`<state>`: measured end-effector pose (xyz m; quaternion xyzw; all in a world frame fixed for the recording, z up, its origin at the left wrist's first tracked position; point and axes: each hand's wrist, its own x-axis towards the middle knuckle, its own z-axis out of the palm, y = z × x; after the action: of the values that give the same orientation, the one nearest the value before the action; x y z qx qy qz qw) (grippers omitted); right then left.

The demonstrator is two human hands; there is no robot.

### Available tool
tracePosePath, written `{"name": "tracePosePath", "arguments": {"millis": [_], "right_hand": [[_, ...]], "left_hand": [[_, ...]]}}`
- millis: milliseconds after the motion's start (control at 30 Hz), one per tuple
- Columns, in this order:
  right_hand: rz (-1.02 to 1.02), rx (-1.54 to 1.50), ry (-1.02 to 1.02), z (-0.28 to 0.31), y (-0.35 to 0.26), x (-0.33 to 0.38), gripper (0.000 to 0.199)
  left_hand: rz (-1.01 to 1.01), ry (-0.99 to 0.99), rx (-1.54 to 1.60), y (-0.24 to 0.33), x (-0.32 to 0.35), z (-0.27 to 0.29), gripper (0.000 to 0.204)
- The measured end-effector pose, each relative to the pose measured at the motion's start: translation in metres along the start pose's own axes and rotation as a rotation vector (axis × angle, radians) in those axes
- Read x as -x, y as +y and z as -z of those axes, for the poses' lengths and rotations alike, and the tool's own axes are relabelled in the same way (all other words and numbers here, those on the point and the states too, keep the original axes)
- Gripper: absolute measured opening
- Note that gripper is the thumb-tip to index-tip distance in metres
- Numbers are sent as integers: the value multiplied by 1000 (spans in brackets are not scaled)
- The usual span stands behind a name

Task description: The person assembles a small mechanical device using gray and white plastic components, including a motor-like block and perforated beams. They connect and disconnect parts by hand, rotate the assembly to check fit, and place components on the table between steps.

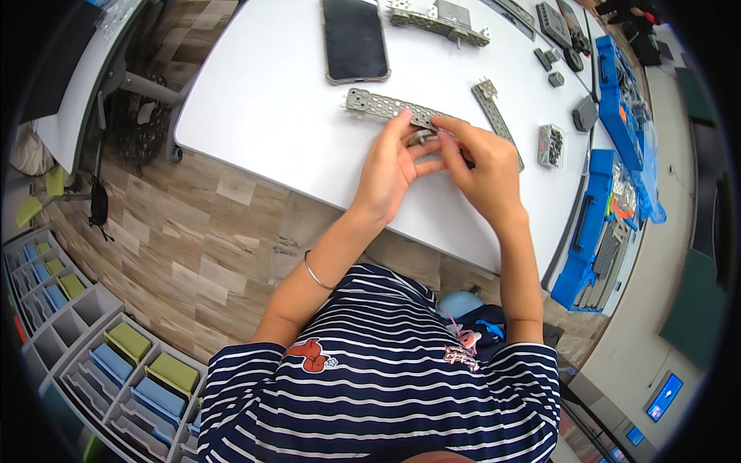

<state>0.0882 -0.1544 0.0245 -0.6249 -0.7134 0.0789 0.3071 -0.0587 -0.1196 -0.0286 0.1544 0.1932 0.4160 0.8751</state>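
A grey perforated metal beam (378, 105) is held just above the white table, its far end pointing left. My left hand (390, 166) grips it from below, thumb on its near side and the other fingers curled underneath. At the beam's right end, my right hand (490, 166) is closed, thumb and forefinger pinched together; whatever lies between them is hidden by the fingers. A small curved grey metal part (421, 137) shows beneath the beam, between the hands. Just beyond my right hand, a second perforated metal strip (495, 112) lies on the table, partly covered by that hand.
On the white table (262, 100) are a dark-screened phone (355, 42), a metal assembly (440, 23), a clear box of small dark fasteners (550, 147) and a grey block (584, 113). Blue cases (587, 224) of parts stand at right. Drawer trays (147, 370) sit lower left.
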Motion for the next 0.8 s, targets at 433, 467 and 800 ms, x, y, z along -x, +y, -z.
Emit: {"name": "tracePosePath", "arguments": {"millis": [433, 467, 800], "right_hand": [[-219, 566, -423, -93, -18, -208, 77], [-209, 575, -408, -100, -19, -211, 75], [-372, 624, -576, -110, -39, -250, 67]], "left_hand": [[49, -62, -130, -1, -4, 1, 46], [43, -79, -118, -1, -4, 2, 46], [37, -132, -116, 1, -2, 7, 44]]}}
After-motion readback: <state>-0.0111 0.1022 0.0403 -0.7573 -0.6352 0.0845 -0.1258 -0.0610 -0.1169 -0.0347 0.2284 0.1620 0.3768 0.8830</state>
